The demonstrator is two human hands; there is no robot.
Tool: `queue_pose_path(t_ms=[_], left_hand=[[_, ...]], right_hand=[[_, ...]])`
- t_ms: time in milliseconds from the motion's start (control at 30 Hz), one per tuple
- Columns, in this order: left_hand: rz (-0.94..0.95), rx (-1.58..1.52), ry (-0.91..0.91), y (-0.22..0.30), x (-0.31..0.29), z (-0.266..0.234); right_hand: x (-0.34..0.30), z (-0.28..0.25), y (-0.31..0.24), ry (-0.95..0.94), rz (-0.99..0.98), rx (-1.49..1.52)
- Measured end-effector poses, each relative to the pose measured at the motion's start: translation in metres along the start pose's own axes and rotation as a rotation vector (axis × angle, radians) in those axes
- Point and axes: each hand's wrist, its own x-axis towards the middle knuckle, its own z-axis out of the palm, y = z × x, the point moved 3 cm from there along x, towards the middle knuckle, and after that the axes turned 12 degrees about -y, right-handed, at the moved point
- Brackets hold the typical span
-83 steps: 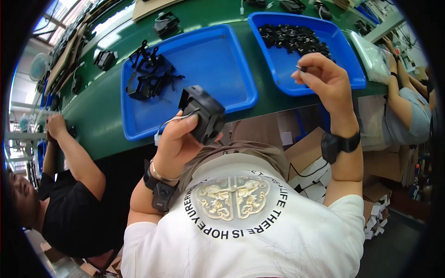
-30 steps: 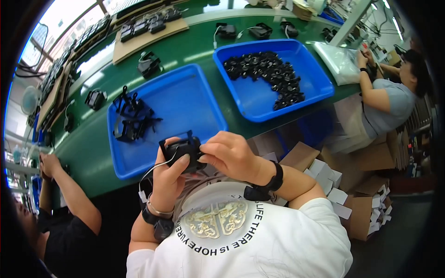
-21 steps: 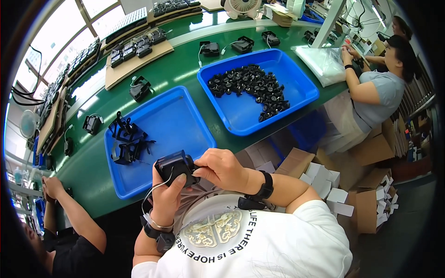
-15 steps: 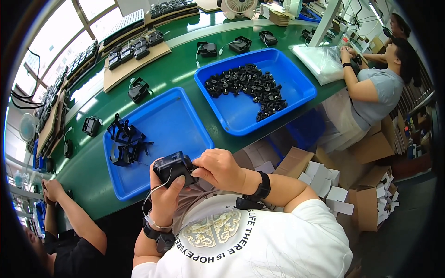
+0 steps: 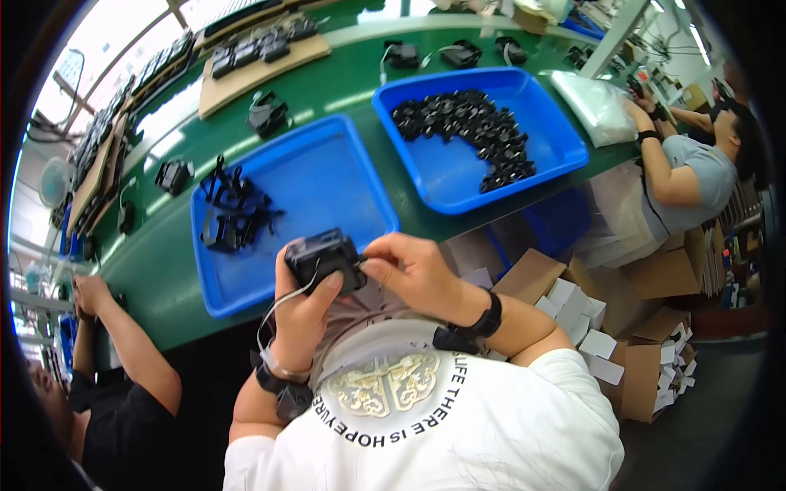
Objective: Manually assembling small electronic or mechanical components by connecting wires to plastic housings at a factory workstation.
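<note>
My left hand [image 5: 300, 319] is closed around a boxy black device [image 5: 318, 254] with a white cable [image 5: 264, 329] hanging down toward the wrist. At the device's right side, the thumb and fingertips of my right hand [image 5: 417, 274] pinch a small dark part, mostly hidden by the fingers; it resembles a knob. Just beyond is a blue tray [image 5: 327, 184] holding several black brackets [image 5: 233, 204] at its left end. Farther right, a second blue tray [image 5: 446, 184] contains a heap of small black knobs [image 5: 479, 131] with metal pins.
Similar black devices [image 5: 267, 113] with cables stand along the green table [image 5: 155, 286]. Boards with rows of devices [image 5: 262, 49] line the far side. A plastic bag stack [image 5: 594, 106] lies near a co-worker [image 5: 692, 168]. Another person's arm [image 5: 135, 344] is at left. Cartons [image 5: 643, 376] stand lower right.
The view has shifted, so the trays appear higher. Both hands stay at the device, which is tilted a little differently; the right fingers have changed position at its side.
</note>
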Motion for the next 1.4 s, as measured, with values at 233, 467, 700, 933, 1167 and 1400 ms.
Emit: queue_pose_path(t_ms=[233,467,700,933,1167,1400], left_hand=[[-0.073,-0.039,-0.022,-0.004,0.003,-0.002],[-0.283,-0.337,-0.075,-0.006,0.001,-0.006],[-0.075,-0.022,-0.085,-0.009,-0.002,-0.004],[0.205,0.308,-0.209,-0.010,0.001,-0.005],[-0.032,-0.090,-0.099,-0.017,0.001,-0.005],[-0.081,-0.236,-0.075,-0.012,0.001,-0.008]], right_hand=[[0.003,-0.002,0.014,-0.074,-0.092,0.199],[0.010,-0.005,0.002,-0.078,-0.509,-0.235],[0.003,-0.004,0.003,-0.024,-0.342,-0.239],[0.004,0.008,0.015,-0.092,0.017,0.117],[0.010,0.004,0.016,-0.183,0.160,0.294],[0.006,0.001,0.003,0.035,-0.047,0.234]])
